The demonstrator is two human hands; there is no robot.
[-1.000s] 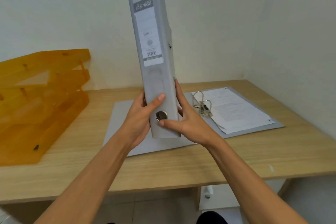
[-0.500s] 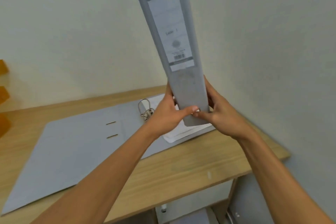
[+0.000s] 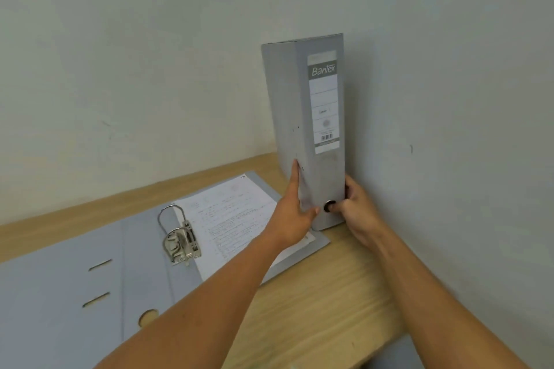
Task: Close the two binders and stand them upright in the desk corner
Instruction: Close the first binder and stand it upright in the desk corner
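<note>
A closed grey binder (image 3: 311, 117) with a white spine label stands upright in the desk's far right corner, close to both walls. Its lower front end rests on the edge of the second binder. My left hand (image 3: 295, 213) presses flat against its left cover near the bottom. My right hand (image 3: 352, 208) grips the lower spine from the right, with a fingertip in the round finger hole. The second grey binder (image 3: 90, 278) lies open flat on the desk, its metal ring mechanism (image 3: 179, 238) standing up and printed sheets (image 3: 236, 216) on its right half.
The wooden desk (image 3: 323, 308) runs along the back wall (image 3: 150, 69), and the right wall (image 3: 464, 99) meets it at the corner. The desk's front edge is at the lower right.
The closed binder came down from the air and to the right, and now stands in the corner. Both hands stayed on its lower end. The view swung right, away from the orange trays.
</note>
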